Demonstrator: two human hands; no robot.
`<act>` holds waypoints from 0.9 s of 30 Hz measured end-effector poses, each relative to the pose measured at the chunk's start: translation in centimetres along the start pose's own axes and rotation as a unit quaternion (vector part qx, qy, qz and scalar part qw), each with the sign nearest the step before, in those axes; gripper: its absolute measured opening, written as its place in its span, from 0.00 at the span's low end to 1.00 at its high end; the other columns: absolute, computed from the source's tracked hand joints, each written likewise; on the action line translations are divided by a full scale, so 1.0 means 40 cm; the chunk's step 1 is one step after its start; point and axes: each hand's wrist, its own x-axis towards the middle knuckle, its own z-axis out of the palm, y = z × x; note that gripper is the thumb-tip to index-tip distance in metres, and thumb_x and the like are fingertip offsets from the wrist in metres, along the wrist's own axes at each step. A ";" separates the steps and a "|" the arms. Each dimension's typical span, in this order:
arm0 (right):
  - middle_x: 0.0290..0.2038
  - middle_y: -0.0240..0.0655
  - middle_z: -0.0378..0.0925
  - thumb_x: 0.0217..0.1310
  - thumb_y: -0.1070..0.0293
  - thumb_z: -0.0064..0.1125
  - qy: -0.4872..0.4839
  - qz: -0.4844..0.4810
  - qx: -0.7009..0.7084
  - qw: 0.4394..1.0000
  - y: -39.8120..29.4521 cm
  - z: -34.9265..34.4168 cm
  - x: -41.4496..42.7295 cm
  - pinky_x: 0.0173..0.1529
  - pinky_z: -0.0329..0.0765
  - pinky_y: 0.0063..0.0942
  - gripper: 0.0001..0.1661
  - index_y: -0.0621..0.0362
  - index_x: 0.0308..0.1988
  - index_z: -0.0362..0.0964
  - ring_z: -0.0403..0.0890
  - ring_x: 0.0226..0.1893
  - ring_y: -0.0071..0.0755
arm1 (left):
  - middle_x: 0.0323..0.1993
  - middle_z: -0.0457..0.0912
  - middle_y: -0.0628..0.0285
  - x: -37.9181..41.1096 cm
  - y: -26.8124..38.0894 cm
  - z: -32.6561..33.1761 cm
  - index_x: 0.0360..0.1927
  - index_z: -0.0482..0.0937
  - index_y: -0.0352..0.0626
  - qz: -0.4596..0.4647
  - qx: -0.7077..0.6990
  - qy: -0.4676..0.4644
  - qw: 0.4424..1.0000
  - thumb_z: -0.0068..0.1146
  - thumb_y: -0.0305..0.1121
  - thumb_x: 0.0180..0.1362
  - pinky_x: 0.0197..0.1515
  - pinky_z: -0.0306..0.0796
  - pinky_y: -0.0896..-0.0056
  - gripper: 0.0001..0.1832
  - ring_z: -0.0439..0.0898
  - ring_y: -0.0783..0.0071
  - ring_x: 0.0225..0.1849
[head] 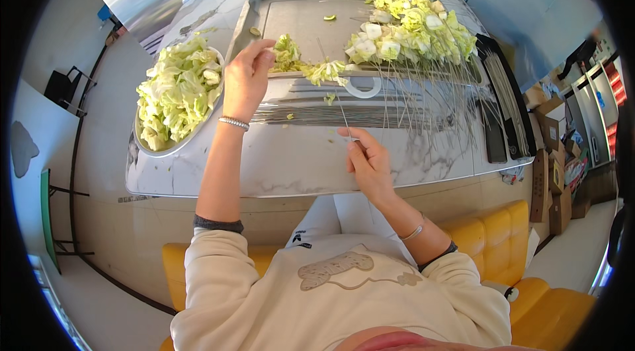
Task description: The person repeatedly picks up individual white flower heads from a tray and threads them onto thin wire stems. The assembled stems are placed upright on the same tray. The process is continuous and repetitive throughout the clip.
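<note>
My right hand point(368, 161) pinches the lower end of a thin metal skewer point(343, 112), which points up and away from me. A piece of pale green leaf cabbage point(325, 72) sits on that skewer near its upper part. My left hand point(249, 76) is raised over the near left edge of the metal tray, thumb and fingers close together; whether a bit of leaf is between them cannot be told. Beside it lie more leaf pieces point(286, 53). An oval bowl point(171, 150) heaped with torn cabbage leaves point(178, 88) stands to the left.
Loaded skewers of cabbage point(414, 36) are piled on the right of the metal tray point(297, 11). Bare skewers point(322, 115) lie across the marble-patterned table point(292, 162). A black case with skewers point(503, 98) and a dark phone-like object point(492, 133) lie at the right edge.
</note>
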 end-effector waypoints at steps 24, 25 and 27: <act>0.16 0.23 0.61 0.67 0.77 0.44 -0.058 0.014 -0.023 0.998 -0.052 0.002 -0.039 0.23 0.60 0.18 0.15 0.60 0.51 0.72 0.61 0.18 0.13 | 0.41 0.82 0.61 -0.137 0.099 0.106 0.52 0.75 0.38 -0.255 -0.519 -0.102 0.809 0.54 0.35 0.65 0.40 0.76 0.76 0.15 0.81 0.73 0.44; 0.16 0.23 0.61 0.67 0.77 0.44 -0.060 0.010 -0.032 0.998 -0.052 0.001 -0.040 0.23 0.60 0.18 0.16 0.60 0.52 0.71 0.61 0.18 0.13 | 0.40 0.82 0.61 -0.133 0.096 0.107 0.52 0.75 0.37 -0.255 -0.511 -0.109 0.813 0.54 0.35 0.65 0.40 0.75 0.76 0.15 0.81 0.73 0.43; 0.17 0.23 0.61 0.67 0.78 0.44 -0.062 0.000 -0.050 0.997 -0.052 0.000 -0.043 0.23 0.61 0.18 0.16 0.59 0.52 0.71 0.61 0.17 0.13 | 0.38 0.82 0.62 -0.132 0.078 0.119 0.50 0.75 0.37 -0.235 -0.513 -0.112 0.818 0.54 0.34 0.65 0.39 0.75 0.76 0.14 0.81 0.74 0.41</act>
